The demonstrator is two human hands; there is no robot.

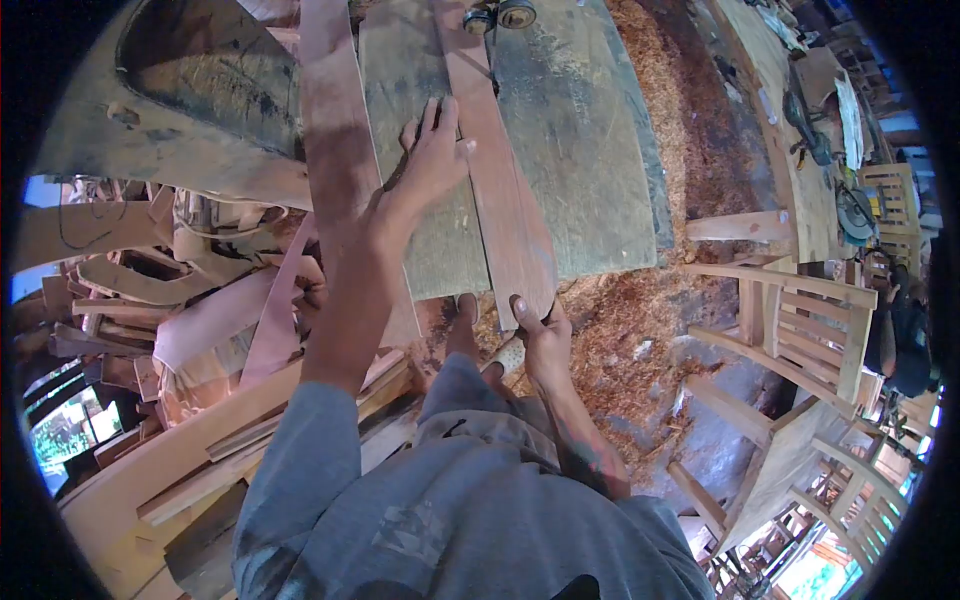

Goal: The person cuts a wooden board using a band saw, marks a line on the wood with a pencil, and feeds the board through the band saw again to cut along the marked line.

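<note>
A reddish-brown wooden plank (505, 200) lies lengthwise over a worn, grey-green worktable (590, 150), its near end sticking out past the table's front edge. My right hand (548, 345) is closed on that near end, thumb on top and the other fingers mostly hidden beneath. Farther up, my left hand (432, 165) is over the table at the plank's left edge. Its fingers are stretched out, and the thumb reaches the plank's edge. Under my left forearm runs a second, wider board (340, 110) along the table's left side.
A dark machine part with round knobs (515, 14) sits at the table's far end. Wood shavings (620, 350) cover the floor. Slatted wooden chairs (800, 330) stand at right, below a long bench (775, 90). Stacked boards (200, 460) and cut wood pieces crowd the left.
</note>
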